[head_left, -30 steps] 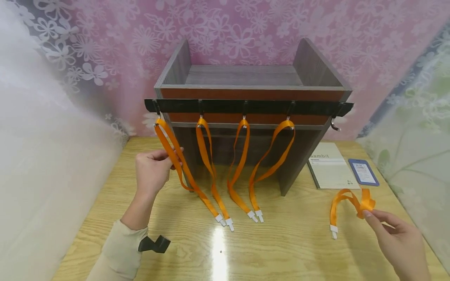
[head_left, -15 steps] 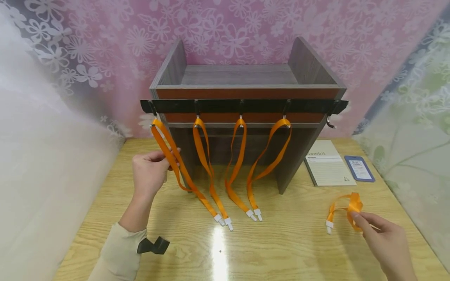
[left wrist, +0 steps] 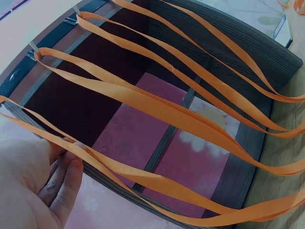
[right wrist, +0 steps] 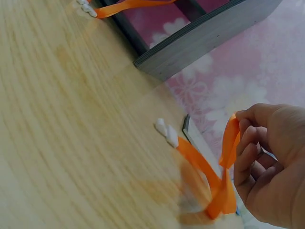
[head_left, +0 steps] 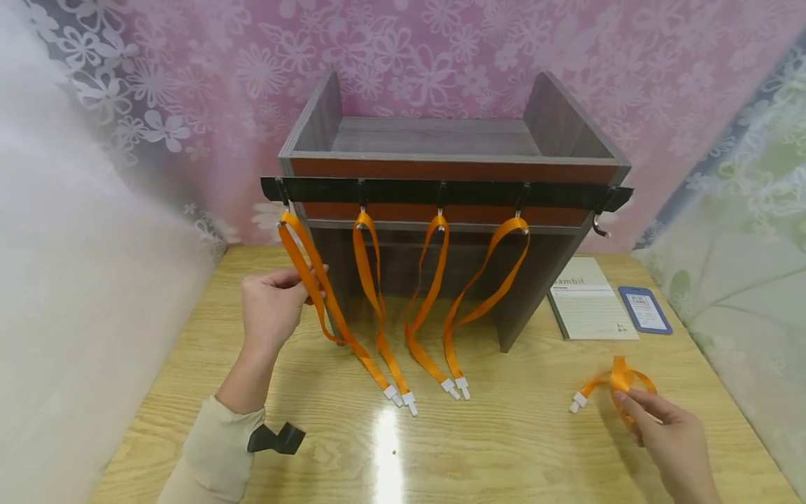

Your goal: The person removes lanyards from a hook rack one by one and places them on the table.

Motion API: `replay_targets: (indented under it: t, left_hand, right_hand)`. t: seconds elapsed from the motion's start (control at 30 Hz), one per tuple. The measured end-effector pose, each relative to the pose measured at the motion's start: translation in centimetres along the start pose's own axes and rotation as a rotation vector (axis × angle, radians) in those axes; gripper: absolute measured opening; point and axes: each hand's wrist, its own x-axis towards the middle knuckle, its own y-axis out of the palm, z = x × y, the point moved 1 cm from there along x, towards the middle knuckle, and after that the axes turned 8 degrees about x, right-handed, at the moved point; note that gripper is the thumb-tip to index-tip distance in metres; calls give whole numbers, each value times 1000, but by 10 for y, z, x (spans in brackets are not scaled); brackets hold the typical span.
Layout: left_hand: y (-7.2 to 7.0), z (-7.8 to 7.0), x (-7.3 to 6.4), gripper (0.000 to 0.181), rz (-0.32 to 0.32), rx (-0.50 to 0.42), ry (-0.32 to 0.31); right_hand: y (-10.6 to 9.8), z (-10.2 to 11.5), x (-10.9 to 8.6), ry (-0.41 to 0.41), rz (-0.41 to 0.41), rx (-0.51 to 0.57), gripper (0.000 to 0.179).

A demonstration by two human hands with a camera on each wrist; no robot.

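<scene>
Several orange lanyards with white clips hang from the hooks of a black rail (head_left: pixel 403 190) on a grey wooden shelf (head_left: pixel 554 280). My left hand (head_left: pixel 273 304) grips the shelf's left side panel. The leftmost lanyard (head_left: pixel 340 322) crosses in front of its fingertips, partly hiding them; in the left wrist view, the fingers (left wrist: pixel 69 188) are curled by the panel's edge. At the right, my right hand (head_left: pixel 664 427) pinches a loose orange lanyard (head_left: pixel 620 378) between thumb and fingers. Its folded strap droops, the white clip (head_left: pixel 578 402) hanging to the left, just above the table.
A notebook (head_left: pixel 592 301) lies right of the shelf, with a blue card holder (head_left: pixel 646 310) beside it. The rail's rightmost hook (head_left: pixel 601 227) is bare. Flowered cloth (head_left: pixel 428 70) backs the wooden table (head_left: pixel 485 448), and a black strap piece (head_left: pixel 277 439) sits at my left sleeve.
My right hand has moved left and slightly down with the lanyard, whose clip has swung left. The left hand and the hanging lanyards have stayed put.
</scene>
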Motion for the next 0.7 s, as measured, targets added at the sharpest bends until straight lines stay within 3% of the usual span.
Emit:
replay_targets:
  t: [0.27,0.7]
  left_hand:
    - [-1,0,-1,27,-4,61,-8]
    - [0,2,0,24,3,-2,3]
  right_hand:
    - [1,-11,2,28,37,-166,54]
    - [1,-19,10,138,66,-181,57]
